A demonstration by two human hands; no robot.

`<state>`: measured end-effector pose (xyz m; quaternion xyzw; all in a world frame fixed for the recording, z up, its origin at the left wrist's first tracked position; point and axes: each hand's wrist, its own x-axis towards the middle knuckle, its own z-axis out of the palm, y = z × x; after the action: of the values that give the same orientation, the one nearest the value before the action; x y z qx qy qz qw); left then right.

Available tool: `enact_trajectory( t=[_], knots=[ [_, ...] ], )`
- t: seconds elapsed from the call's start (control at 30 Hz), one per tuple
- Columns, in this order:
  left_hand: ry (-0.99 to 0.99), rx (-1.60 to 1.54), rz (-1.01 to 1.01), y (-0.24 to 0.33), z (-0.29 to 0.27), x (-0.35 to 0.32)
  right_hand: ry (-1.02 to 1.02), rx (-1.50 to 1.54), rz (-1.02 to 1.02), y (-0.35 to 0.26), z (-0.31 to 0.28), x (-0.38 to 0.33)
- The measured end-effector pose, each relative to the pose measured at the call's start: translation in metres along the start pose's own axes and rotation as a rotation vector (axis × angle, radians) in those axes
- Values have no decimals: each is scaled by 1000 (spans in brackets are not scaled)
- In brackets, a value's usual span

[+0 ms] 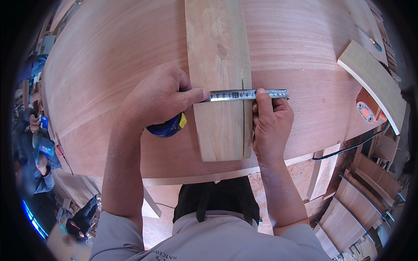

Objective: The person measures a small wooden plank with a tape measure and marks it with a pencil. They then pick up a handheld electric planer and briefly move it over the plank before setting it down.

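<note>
A pale wooden board point(220, 48) lies lengthwise before me, its near end close to the front edge of the bench. A long narrow slit point(244, 126) runs along its right side. The silver blade of a tape measure point(235, 95) stretches across the board's width. My left hand point(159, 95) is closed, its thumb pressing the blade at the board's left edge; the blue and yellow tape case point(167, 127) hangs below that hand. My right hand point(274, 124) pinches the blade just past the board's right edge, near the tape's end.
The board rests on a broad plywood bench top point(109, 56). At right, a pale board point(370, 80) leans over an orange power tool point(368, 106), with a black cord point(348, 150) nearby. Clamped panels point(352, 204) stand lower right. Another person's hand point(41, 165) shows at far left.
</note>
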<state>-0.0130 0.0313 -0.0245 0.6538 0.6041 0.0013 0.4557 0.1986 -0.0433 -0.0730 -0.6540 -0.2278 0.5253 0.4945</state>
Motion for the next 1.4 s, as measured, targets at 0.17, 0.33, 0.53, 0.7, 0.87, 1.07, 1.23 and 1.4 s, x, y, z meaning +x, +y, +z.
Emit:
enact_trajectory(
  t=[0.17,0.33,0.53,0.7,0.87,1.07,1.23,1.4],
  knots=[
    [-21,1,-12,3,-1,1,-7,39,15,-2,0,0],
    [-8,22,-13,3,-1,0,-10,33,9,0,0,0],
    [-24,40,-26,4,-2,-1,-8,14,14,-1,0,0],
    [-21,35,-36,4,-1,-1,-12,11,13,-1,0,0],
    [-30,27,-42,4,-2,0,-19,16,2,-1,0,0],
    [-37,8,-44,5,-2,-1,-21,18,-1,-1,-1,0],
    [-26,27,-36,3,0,-1,-27,27,7,-2,-1,0],
    [-37,35,-47,3,-1,-1,-12,27,15,-3,1,-1]
  ],
)
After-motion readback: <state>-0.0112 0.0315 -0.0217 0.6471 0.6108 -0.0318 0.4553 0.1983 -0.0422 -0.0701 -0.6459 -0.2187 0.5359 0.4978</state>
